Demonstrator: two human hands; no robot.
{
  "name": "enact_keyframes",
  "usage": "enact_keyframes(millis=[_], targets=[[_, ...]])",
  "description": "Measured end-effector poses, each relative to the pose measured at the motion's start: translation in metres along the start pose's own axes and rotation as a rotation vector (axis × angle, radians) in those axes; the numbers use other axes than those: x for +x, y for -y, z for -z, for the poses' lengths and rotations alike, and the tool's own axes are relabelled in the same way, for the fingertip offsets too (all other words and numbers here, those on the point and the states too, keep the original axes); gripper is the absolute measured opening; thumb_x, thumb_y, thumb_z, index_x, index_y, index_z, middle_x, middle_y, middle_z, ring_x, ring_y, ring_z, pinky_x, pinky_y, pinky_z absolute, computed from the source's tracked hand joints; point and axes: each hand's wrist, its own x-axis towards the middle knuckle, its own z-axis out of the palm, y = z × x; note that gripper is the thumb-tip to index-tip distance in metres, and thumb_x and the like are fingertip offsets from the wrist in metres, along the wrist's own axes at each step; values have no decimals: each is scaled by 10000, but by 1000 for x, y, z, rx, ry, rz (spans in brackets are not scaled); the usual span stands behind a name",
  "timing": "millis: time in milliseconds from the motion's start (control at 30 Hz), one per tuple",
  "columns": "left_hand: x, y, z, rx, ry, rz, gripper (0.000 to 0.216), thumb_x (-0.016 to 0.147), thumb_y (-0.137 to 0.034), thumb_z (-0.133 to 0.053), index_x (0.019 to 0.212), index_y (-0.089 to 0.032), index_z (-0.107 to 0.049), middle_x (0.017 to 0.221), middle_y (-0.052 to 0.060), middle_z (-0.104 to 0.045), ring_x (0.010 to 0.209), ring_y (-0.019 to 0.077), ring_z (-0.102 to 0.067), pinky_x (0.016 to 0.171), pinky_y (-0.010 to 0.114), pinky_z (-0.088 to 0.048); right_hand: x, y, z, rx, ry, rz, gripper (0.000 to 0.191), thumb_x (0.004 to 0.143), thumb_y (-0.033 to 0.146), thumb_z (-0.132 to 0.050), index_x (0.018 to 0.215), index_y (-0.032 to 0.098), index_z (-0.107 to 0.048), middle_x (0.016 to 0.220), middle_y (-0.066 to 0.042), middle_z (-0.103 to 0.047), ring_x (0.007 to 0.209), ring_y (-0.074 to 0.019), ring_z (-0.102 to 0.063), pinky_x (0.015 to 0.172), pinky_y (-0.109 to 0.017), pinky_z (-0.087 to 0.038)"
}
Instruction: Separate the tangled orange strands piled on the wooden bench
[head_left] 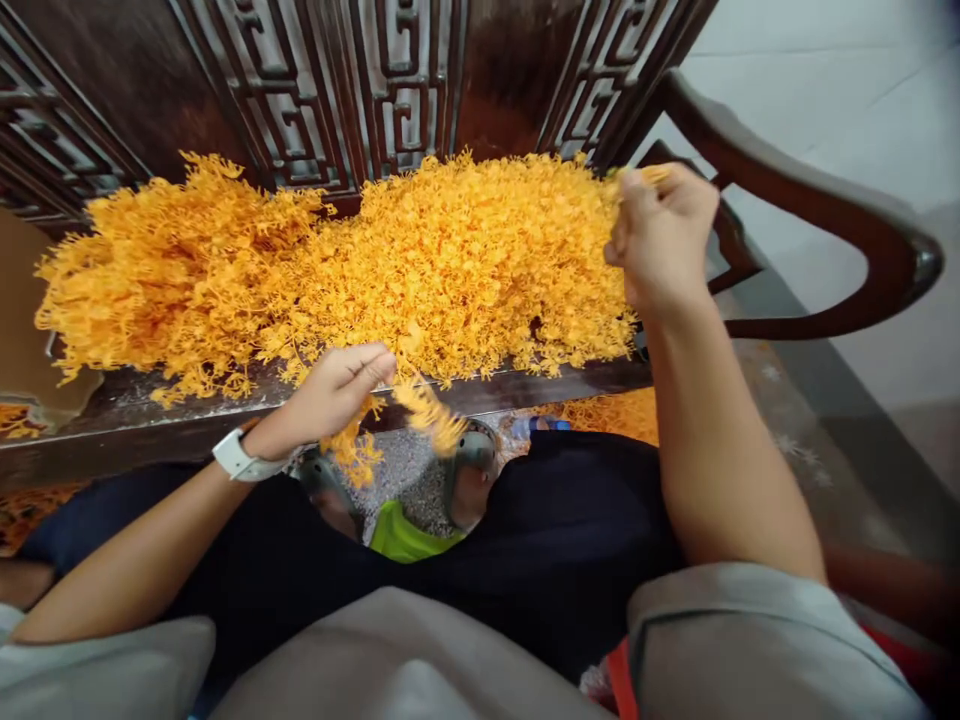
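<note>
1. Left hand [341, 392] pinches orange sprigs [354, 452] at the bench's front edge [585, 379], open floor [416, 480] below.
2. Right hand [664, 235] pinches a yellow strand [654, 174], armrest [817, 190] just rightward.
3. Orange heap [465, 260] spreads beyond left hand, beside right.

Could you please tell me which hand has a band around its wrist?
The left hand, lower in view, wears a white band; the right hand has none.

We see bright, soft light, a dull sheen on the dark armrest [810, 185], motion-blurred orange strands [435, 418] and darkened right-hand corners.
</note>
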Motion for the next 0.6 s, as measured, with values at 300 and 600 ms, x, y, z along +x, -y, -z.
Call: enact_keyframes(millis=[300, 600], targets=[[12, -10, 4, 67, -133, 88, 376, 1064, -451, -511, 814, -211, -657, 650, -17, -502, 606, 152, -466, 607, 317, -365, -36, 43, -88, -145, 39, 304, 456, 998, 584, -596, 1328, 270, -569, 1122, -85, -658, 840, -185, -592, 694, -332, -480], [15, -14, -1, 142, -27, -98, 423, 1093, -373, -455, 708, -201, -492, 634, -23, -482, 572, 124, -440, 581, 289, -358, -28, 40, -98, -132, 243, 470, 641, 1045, 750, -238, 1079, 258, -647, 806, -66, -582, 848, -228, -544, 770, -382, -440]])
